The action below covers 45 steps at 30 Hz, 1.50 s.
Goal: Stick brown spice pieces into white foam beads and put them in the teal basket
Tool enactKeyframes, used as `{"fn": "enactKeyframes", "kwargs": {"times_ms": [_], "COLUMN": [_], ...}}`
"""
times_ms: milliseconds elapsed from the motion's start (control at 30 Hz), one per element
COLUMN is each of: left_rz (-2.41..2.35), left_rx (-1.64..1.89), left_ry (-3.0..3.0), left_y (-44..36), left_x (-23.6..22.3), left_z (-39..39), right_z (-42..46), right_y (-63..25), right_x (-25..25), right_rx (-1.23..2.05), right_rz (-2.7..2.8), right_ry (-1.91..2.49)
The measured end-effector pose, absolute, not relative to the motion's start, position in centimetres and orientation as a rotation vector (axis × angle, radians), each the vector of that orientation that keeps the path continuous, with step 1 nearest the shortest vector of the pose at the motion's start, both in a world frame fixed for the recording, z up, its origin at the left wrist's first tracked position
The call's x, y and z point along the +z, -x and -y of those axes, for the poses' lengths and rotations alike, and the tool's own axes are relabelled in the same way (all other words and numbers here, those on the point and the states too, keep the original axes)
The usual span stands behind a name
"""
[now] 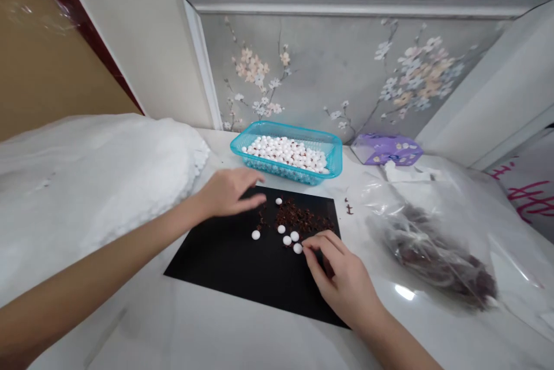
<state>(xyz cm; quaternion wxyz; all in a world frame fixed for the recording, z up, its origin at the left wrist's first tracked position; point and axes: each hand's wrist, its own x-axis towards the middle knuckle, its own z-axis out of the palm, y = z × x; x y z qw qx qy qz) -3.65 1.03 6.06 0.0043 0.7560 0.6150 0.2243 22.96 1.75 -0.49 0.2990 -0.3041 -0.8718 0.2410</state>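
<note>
A black mat (234, 266) lies on the white table, with a pile of small dark brown pieces (298, 217) on it. Several small white balls (255, 235) rest around the pile. Above the mat's far left part, my left hand (231, 191) is open, thumb and fingers apart, holding nothing. My right hand (335, 272) is at the mat's right side, thumb and index finger pinched at the edge of one white ball (298, 248). Behind the mat stands a blue plastic basket (333, 156) with many white balls in it, some showing brown bits.
A large white bag (108, 168), its lower side bumpy, fills the left. On the right lies a clear plastic bag (433, 249) with dark brown contents. A purple packet (387, 149) sits by the wall. A few brown pieces (348, 206) lie beside the mat.
</note>
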Motion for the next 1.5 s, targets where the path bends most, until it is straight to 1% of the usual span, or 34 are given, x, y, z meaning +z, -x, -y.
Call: {"fn": "enactKeyframes", "kwargs": {"times_ms": [67, 167, 267, 433, 600, 767, 867, 1067, 1267, 1400, 1500], "left_rz": [-1.787, -1.648, -1.597, -1.648, -1.77, -1.676, -1.591, -1.795, -1.805, -1.737, -1.64], "left_rx": [0.474, 0.376, 0.417, 0.514, 0.677, 0.835, 0.839, 0.777, 0.731, 0.779, 0.941], "left_ry": [-2.446, -2.494, -2.526, -2.509, -2.208, -1.932, -1.859, -2.058, -2.004, -1.94, -1.729], "left_y": [3.2, 3.0, 3.1, 2.7, 2.1, 0.9, -0.1, 0.5, 1.2, 0.8, 0.7], "left_x": [4.6, 2.8, 1.9, 2.4, 2.7, 2.4, 2.6, 2.6, 1.7, 1.5, 1.2], "left_z": [0.7, 1.9, 2.0, 0.9, -1.2, -1.6, -1.3, -2.5, -3.2, -3.2, -3.5], "right_z": [-1.7, -1.7, -1.7, -1.7, -1.8, -1.8, -1.8, -1.9, -1.9, -1.9, -2.0], "right_y": [-23.0, -23.0, -23.0, -23.1, -23.1, -23.0, -23.1, -23.1, -23.0, -23.0, -23.0], "right_x": [-0.4, -0.3, -0.3, -0.4, -0.3, -0.4, -0.6, -0.6, -0.5, -0.4, -0.4], "right_rx": [0.627, 0.616, 0.613, 0.605, 0.607, 0.566, 0.519, 0.521, 0.544, 0.542, 0.539], "right_rz": [2.319, 2.316, 2.322, 2.324, 2.323, 2.272, 2.19, 2.176, 2.173, 2.174, 2.175], "right_ry": [0.794, 0.796, 0.805, 0.794, 0.793, 0.804, 0.839, 0.865, 0.866, 0.864, 0.856]}}
